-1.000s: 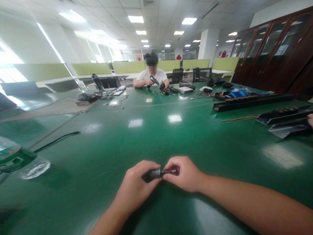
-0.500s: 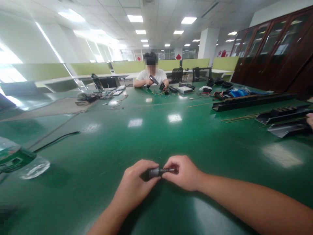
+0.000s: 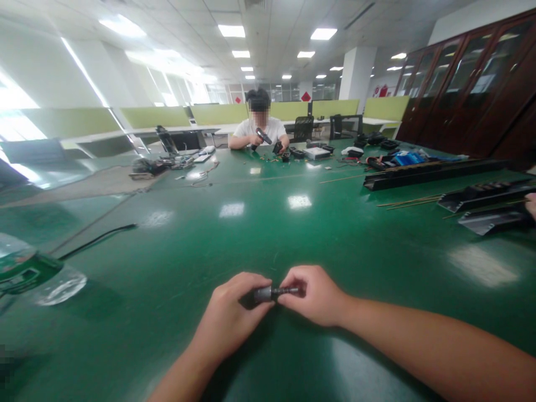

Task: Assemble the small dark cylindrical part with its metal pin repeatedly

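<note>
Low over the near part of the table, my left hand (image 3: 226, 312) grips a small grey cylinder (image 3: 263, 294) between thumb and fingers. A dark, thin stepped shaft (image 3: 287, 291) points right from the cylinder, in line with it. My right hand (image 3: 315, 295) pinches the shaft with thumb and forefinger, which cover its far end. Whether cylinder and shaft are one piece or two, I cannot tell. Both hands are close together, and the cylinder's left end is shaded inside my left palm.
A clear water bottle (image 3: 31, 273) with a green label lies at left beside a black cable (image 3: 98, 241). Across the green table (image 3: 188, 245) a person (image 3: 258, 131) holds a power drill (image 3: 263, 135). Black metal channels (image 3: 431, 174) and thin rods (image 3: 412, 202) lie at right, near another person's hand (image 3: 531, 205).
Almost nothing differs. My left hand and the grey cylinder have shifted very slightly left; my right hand keeps its pinch on the shaft.
</note>
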Tool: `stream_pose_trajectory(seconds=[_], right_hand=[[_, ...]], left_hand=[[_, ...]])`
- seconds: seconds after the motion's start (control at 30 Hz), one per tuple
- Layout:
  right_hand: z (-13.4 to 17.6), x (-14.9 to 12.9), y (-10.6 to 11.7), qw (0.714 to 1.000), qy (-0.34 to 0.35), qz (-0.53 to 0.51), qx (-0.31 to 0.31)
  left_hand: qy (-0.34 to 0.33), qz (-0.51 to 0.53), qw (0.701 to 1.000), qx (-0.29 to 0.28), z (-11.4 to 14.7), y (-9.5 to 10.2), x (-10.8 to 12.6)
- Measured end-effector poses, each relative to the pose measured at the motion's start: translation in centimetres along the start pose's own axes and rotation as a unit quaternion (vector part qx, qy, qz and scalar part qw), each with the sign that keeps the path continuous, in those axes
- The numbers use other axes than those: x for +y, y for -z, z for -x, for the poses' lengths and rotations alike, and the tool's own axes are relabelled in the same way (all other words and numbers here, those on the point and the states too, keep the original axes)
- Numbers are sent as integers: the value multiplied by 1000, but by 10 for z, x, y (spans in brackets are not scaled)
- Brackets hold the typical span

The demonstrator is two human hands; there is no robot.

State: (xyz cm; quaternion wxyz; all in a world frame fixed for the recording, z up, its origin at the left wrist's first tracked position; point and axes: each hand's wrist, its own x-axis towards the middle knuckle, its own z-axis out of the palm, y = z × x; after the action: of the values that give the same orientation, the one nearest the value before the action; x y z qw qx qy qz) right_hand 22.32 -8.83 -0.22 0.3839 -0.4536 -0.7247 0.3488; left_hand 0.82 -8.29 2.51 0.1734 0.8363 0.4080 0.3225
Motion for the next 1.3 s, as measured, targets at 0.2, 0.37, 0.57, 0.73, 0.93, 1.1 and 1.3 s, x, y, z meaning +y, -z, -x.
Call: stream_pose_trajectory(seconds=[0.2,0.37,0.57,0.73,0.93,1.1,1.3], right_hand=[[0,3,-2,1000,-15,-16,2],[0,4,-2,1000,-14,-24,3],[0,0,-1,1000,-18,-23,11],[-1,2,-2,999,-18,-31,19],[-1,4,-3,999,-16,-34,20],[-1,3,-3,999,-16,-29,20],[-1,4,-3,999,-21,-31,18]], left_hand=[[12,-5,1000,-2,0,4,-6],[16,-9,1000,0,0,6,-9],[8,-18,1000,8,1,6,-10],[3,-20,1000,15,1,9,-11],[15,-38,999,14,2,10,-13],[14,-43,999,18,2,10,-13],[12,-43,999,20,0,11,-13]])
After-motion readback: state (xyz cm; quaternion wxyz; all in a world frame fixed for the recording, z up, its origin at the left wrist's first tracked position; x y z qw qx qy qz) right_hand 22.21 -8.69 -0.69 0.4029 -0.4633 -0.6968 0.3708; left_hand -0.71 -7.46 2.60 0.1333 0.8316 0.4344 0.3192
